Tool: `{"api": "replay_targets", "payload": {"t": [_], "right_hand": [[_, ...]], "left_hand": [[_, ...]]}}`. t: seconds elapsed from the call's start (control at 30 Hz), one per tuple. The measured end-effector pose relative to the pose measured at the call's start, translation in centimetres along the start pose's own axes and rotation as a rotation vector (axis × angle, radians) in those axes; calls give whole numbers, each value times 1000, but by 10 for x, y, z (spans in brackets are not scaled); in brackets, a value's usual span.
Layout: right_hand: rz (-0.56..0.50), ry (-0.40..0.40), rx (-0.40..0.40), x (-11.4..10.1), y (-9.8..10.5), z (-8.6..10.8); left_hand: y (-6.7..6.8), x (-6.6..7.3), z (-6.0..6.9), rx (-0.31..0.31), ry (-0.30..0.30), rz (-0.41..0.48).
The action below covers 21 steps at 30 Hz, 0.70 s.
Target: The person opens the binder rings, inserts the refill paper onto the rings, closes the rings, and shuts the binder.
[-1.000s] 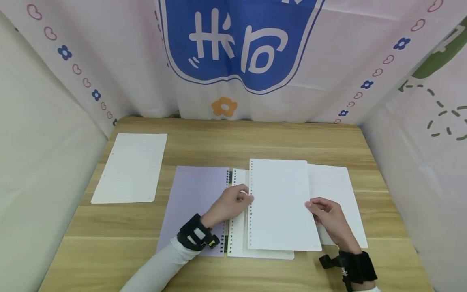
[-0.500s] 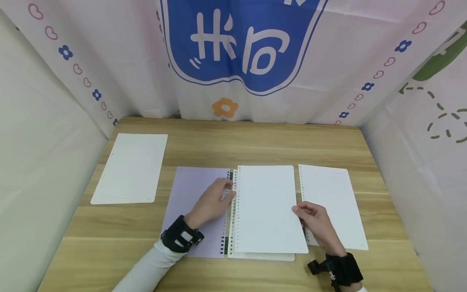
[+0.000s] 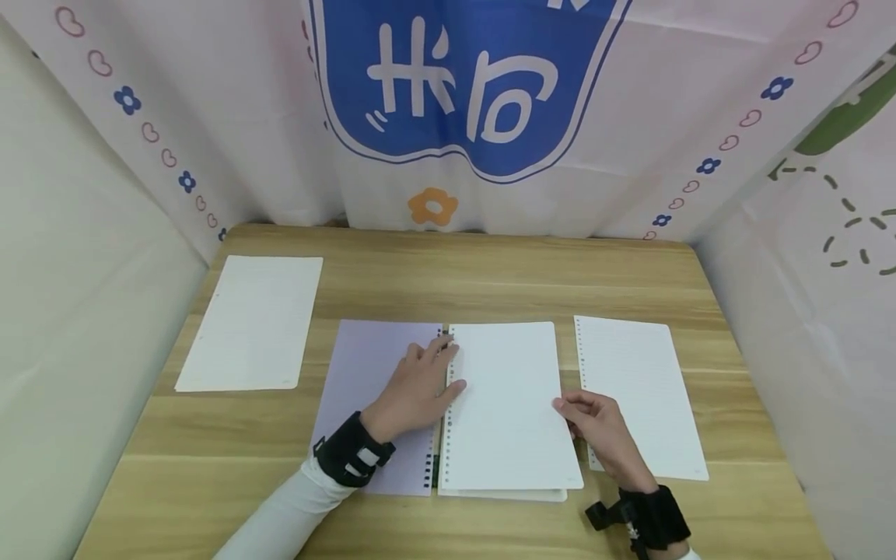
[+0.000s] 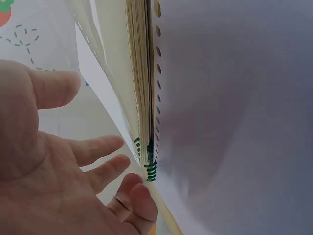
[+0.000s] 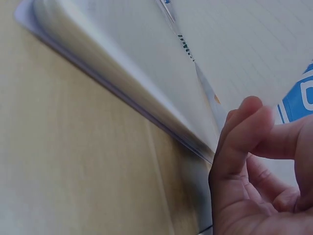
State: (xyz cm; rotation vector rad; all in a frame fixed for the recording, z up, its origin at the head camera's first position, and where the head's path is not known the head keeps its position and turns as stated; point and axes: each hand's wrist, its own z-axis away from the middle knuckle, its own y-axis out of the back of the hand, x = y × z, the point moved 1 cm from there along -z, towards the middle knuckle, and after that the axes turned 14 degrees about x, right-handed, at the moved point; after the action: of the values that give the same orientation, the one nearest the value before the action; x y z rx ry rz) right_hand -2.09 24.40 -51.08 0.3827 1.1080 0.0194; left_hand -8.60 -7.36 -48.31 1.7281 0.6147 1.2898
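A loose-leaf notebook lies spread, its pale purple cover (image 3: 367, 354) turned to the left and its page stack (image 3: 554, 495) on the right. Over that stack lies a white hole-punched sheet (image 3: 504, 412), its holes along the binding. My right hand (image 3: 603, 432) pinches this sheet's right edge between thumb and fingers, holding it slightly raised. At the binding, my left hand (image 3: 413, 389) spreads its fingers, fingertips by the sheet's upper left edge. Dark green binding rings (image 4: 151, 171) show past the fingers in the left wrist view; whether they pass through the sheet's holes cannot be told.
Another punched sheet (image 3: 637, 389) lies to the right of the notebook, partly behind my right hand. A lined sheet (image 3: 252, 323) is at the table's far left. Behind the wooden table (image 3: 462, 272) hangs a printed cloth (image 3: 266, 117).
The sheet has moved left and down onto the notebook's page stack, its holes now along the binding. My left hand has gone from pinching its left edge to spread fingers; the right keeps its pinch.
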Motion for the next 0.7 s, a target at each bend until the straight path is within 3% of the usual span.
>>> {"api": "replay_targets", "payload": {"t": [0.1, 0.43, 0.7], "right_hand": [[-1, 0, -3, 1, 1, 0], [1, -2, -16, -2, -1, 2], [-7, -25, -22, 1, -1, 3]], "left_hand": [[0, 3, -1, -34, 2, -20], [1, 5, -3, -66, 37, -70], [-3, 4, -9, -104, 28, -143]]}}
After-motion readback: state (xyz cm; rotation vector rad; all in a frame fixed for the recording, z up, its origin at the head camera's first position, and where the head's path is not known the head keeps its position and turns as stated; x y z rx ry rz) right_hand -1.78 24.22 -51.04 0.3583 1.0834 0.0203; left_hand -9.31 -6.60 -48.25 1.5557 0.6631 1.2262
